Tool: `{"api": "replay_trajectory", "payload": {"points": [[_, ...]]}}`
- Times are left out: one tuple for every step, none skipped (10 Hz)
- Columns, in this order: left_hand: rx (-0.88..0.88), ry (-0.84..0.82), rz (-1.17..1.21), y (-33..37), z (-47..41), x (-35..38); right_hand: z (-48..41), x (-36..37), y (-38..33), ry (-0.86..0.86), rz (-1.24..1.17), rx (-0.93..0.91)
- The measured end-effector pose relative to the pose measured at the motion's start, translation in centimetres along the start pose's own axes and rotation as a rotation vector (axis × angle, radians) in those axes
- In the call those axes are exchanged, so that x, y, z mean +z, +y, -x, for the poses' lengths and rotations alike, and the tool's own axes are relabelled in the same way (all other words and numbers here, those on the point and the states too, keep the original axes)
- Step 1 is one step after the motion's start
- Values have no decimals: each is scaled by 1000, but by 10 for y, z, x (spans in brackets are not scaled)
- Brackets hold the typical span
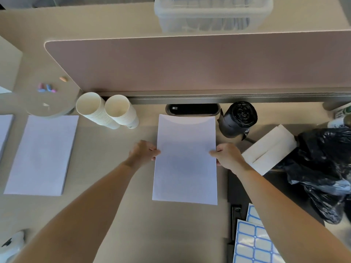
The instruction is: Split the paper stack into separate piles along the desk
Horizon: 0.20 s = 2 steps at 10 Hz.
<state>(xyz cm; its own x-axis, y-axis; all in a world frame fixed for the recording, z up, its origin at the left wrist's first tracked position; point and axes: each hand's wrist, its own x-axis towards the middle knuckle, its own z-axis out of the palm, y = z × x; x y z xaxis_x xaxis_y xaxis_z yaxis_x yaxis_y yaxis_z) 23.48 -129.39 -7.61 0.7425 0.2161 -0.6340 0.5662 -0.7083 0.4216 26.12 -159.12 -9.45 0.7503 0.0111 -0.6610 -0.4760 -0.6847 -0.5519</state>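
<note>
Far L edge: part of one paper pile (4, 133) shows. Just R of it a second pile (40, 154) lies flat on the bench (114, 186), with two cup stacks (106, 111) on their sides behind the gap. L hand (143, 152) pinches the L long edge of the paper stack (185, 160) approx. mid-length. The stack sits centre-bench; whether it is lifted or resting cannot be told. R hand (228, 156) pinches the opposite edge at matching height, so both hands are closed on the stack and hold nothing else. Judged step: positioning this portion as the next pile. Procedure: keep grip symmetrical and sheets level to prevent fanning; square edges w/ the L piles; leave a clear gap between piles. Keep R edge off the bin-bag roll (238, 118) and envelope (269, 149).
</note>
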Motion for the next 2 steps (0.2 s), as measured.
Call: {"api": "replay_trajectory", "payload": {"points": [[-15, -4, -68, 3, 0, 0, 4, 0, -3, 37, 52, -25], [-46, 15, -100, 3, -4, -2, 9, 0, -5, 104, 56, -24]]}}
